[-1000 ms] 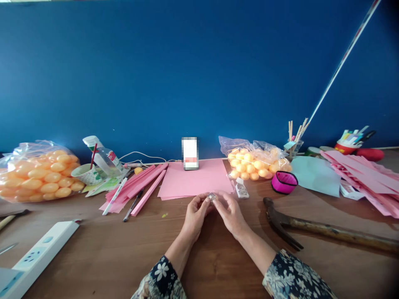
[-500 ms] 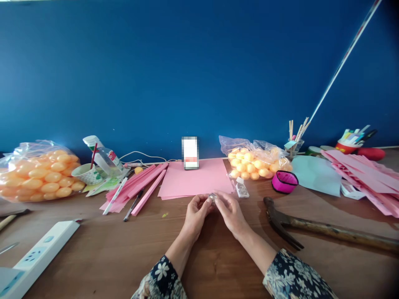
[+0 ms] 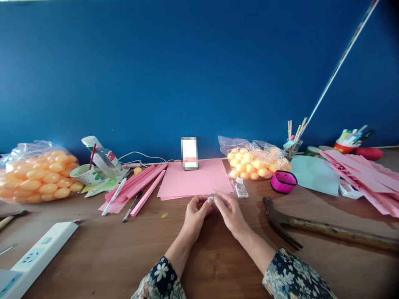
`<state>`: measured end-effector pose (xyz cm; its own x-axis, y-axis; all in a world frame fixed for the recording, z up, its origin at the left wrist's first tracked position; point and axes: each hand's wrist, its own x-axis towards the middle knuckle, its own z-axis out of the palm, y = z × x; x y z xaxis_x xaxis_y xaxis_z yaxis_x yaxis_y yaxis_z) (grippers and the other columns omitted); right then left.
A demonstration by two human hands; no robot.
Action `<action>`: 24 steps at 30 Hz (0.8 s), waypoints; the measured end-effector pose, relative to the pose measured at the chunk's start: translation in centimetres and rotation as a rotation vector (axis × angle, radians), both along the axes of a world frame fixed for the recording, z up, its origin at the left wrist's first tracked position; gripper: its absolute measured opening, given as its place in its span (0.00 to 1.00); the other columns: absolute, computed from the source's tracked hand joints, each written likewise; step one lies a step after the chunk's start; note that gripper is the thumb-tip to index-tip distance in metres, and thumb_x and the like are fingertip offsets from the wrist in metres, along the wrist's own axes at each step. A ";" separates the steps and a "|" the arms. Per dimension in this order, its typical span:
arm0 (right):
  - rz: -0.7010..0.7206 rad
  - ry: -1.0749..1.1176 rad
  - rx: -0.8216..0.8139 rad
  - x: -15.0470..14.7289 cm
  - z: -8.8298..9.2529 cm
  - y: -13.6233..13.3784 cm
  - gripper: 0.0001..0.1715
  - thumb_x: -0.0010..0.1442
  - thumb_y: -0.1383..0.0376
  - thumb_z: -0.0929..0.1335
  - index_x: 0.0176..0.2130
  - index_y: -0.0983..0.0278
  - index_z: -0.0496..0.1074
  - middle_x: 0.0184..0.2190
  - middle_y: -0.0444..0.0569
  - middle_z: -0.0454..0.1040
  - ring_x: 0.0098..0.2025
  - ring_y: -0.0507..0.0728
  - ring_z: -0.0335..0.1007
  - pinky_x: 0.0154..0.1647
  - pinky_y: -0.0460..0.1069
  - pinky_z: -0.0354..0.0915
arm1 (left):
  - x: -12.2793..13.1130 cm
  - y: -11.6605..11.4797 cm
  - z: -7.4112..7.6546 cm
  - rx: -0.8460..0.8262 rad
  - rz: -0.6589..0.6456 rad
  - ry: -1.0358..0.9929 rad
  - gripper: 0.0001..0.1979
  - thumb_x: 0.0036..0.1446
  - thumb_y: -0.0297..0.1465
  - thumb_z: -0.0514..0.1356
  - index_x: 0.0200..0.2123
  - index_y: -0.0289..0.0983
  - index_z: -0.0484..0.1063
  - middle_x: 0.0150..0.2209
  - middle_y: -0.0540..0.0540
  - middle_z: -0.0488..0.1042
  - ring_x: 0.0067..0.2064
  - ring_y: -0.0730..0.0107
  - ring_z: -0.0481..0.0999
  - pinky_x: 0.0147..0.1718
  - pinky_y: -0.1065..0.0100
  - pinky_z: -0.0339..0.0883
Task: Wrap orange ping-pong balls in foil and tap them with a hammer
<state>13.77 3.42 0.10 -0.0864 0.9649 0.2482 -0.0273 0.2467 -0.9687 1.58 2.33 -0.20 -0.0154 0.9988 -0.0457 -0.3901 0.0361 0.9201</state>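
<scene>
Between my two hands, a small shiny silvery piece glints at the fingertips; its exact kind is too small to tell. My left hand pinches it from the left, thumb against the curled fingers. From the right, my right hand grips the same piece with thumb and fingertips. Both hands are just above the brown tabletop, at the front edge of a stack of pink paper. Right of the fingers stands a small clear-and-white container. The undersides of the fingers are hidden.
A claw hammer lies to the right, near a magenta band. Bags of orange balls stand left and right. A phone leans at the wall. Pink strips, a pen and a power strip lie left.
The view has shifted very slightly. Both hands keep the same pinch on the silvery piece, with no other visible movement.
</scene>
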 end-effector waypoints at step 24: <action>-0.361 -0.681 0.392 9.2 2.9 -6.4 0.19 0.59 0.63 0.60 0.51 0.61 0.61 0.48 0.55 0.65 0.47 0.60 0.64 0.46 0.54 0.64 | -0.4 -0.4 0.5 0.003 -0.053 -0.282 0.19 0.48 0.33 0.62 0.46 0.37 0.70 0.43 0.41 0.74 0.42 0.67 0.73 0.44 0.63 0.65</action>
<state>22.98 -2.94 3.01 -0.0419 0.8172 0.5748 0.6729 0.4483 -0.5884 1.16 1.92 0.30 0.0492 0.9981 -0.0378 -0.6282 0.0604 0.7757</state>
